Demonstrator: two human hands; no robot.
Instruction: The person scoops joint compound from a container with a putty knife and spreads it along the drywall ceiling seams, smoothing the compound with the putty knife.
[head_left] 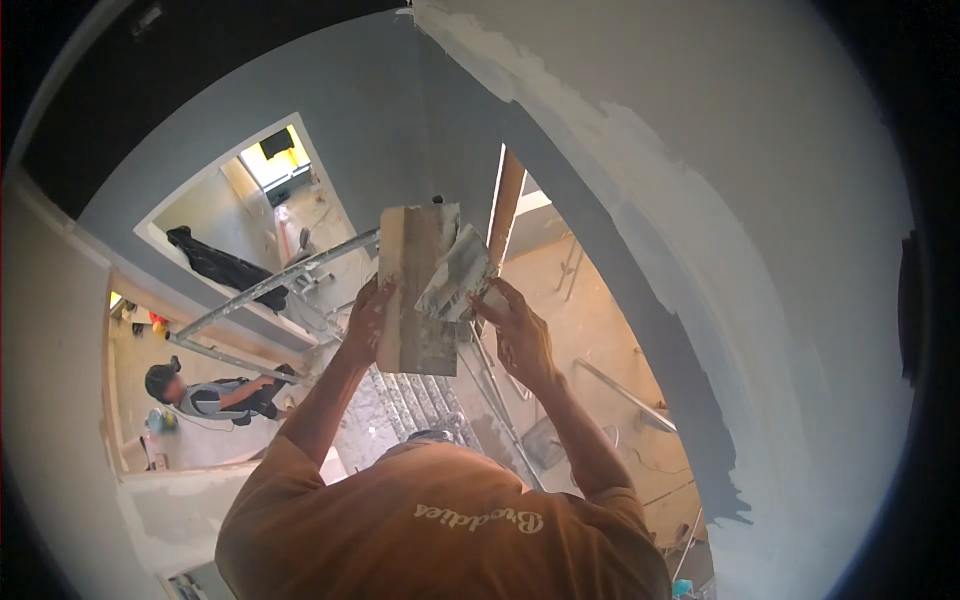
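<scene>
My left hand (370, 318), its fingers closed round the tan edge, holds a wide taping knife (421, 345) upright in front of my chest. My right hand (522, 338) grips a smaller putty knife (452, 278), angled across the right side of the wide blade. The two tools overlap and look to be touching. Whitish filler is smeared over the small blade, and pale specks show on both hands. A broad band of pale joint compound (655, 165) runs down the wall on my right. The handle of the small knife is mostly hidden by my fingers.
A spattered metal scaffold rail (255, 290) runs on the left, beside a ribbed platform (398, 395) below. Another person (225, 397) is low down at the left. A black covering (225, 268) hangs in a wall opening. Metal poles (620, 393) stand at the right.
</scene>
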